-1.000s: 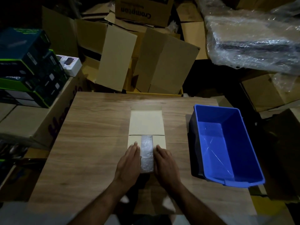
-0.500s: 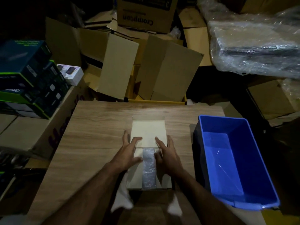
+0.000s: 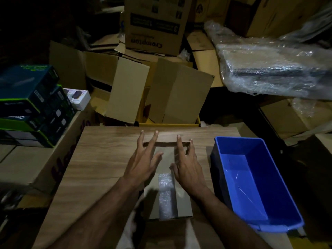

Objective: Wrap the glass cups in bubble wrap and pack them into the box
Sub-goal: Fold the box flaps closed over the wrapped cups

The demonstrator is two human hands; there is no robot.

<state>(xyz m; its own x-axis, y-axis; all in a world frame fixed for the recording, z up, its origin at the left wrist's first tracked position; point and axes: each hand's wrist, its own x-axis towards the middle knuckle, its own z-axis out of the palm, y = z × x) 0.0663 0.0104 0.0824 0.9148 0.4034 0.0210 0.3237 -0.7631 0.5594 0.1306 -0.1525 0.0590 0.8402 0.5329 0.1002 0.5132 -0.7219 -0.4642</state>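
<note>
Both hands, the left hand (image 3: 143,163) and the right hand (image 3: 187,167), reach with fingers spread and straight over a small cardboard box (image 3: 183,200) at the middle of a wood-grain bench (image 3: 100,159), gripping nothing. A strip of crinkled, shiny bubble wrap (image 3: 166,196) shows between the box's near flaps. A smooth blue plastic bin (image 3: 280,186) stands just right of the box.
</note>
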